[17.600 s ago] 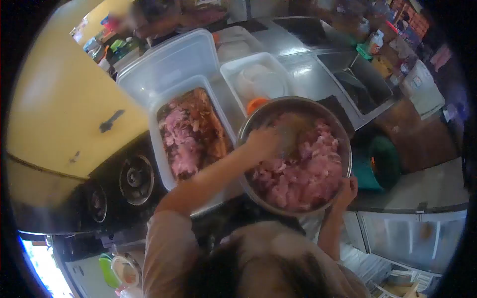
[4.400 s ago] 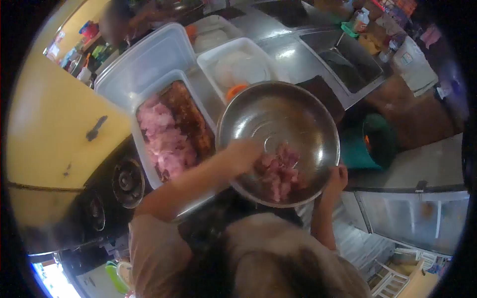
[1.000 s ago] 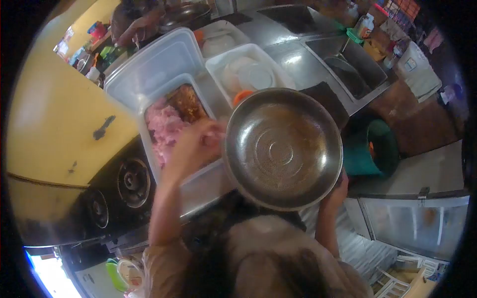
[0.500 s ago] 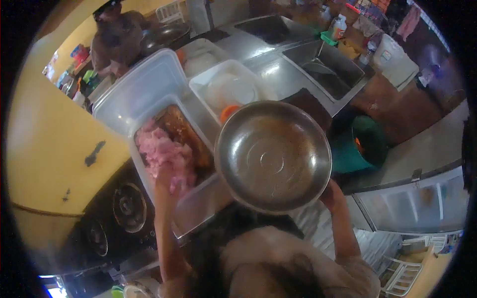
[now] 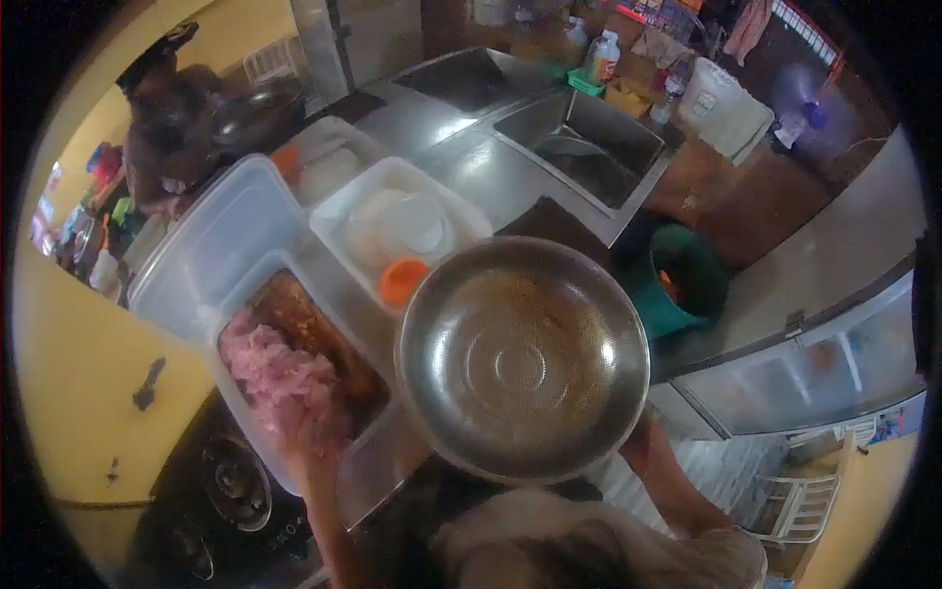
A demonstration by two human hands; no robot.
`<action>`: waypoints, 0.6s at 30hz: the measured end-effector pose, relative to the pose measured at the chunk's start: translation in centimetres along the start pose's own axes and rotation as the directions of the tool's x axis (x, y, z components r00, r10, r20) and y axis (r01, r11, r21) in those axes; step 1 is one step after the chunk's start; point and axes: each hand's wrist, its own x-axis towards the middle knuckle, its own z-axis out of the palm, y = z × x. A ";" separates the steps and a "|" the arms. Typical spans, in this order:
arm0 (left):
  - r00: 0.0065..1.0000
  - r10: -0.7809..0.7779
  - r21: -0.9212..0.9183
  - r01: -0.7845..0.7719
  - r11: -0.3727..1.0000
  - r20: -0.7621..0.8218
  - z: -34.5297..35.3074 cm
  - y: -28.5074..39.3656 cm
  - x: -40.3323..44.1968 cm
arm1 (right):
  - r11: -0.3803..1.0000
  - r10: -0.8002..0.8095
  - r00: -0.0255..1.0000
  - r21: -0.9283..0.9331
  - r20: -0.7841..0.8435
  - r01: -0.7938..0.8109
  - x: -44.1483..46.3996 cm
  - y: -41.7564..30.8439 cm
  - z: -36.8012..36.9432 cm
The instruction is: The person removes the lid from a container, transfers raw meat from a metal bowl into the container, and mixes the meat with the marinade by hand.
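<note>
Two hands, clock origin: centre of the metal bowl [image 5: 525, 368], 12 toward the top of the view.
Left hand [image 5: 640, 444]: at 4 o'clock, against the bowl's rim; grip closed on it, fingers partly hidden behind the metal.
Right hand [image 5: 316, 454]: between 8 and 9 o'clock, at the near end of the pink meat [image 5: 280, 368]; fingertips blend into it, so cannot tell how far open the grip is or whether it has hold of any.
Metal bowl: tilted to face the camera; concentric rings in the base, brownish film over the inside.
Pink meat: 9 o'clock, heaped along the left side of the plastic container [image 5: 375, 430]; darker brown contents [image 5: 309, 319] beside it, same container.
Clear lid [image 5: 221, 240]: 10 o'clock, by the container's far end.
White tray [image 5: 471, 218]: 11 o'clock, on the steel table [image 5: 461, 162]; holds round translucent items.
Orange piece [image 5: 402, 283]: 10 o'clock, at the tray's near corner, just beside the bowl.
Sink [image 5: 599, 162]: between 12 and 1 o'clock.
Green bin [image 5: 677, 304]: 2 o'clock, near the bowl.
Burner [image 5: 235, 483]: 8 o'clock.
Co-worker [image 5: 172, 128]: 10 o'clock, well apart, beside a dark pan [image 5: 260, 116].
</note>
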 end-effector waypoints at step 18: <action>0.679 -0.638 -0.373 0.521 0.767 -0.363 4.0 2.3 0.5 | 0.942 -0.284 0.942 0.234 0.176 0.240 22.5 -22.0 -0.3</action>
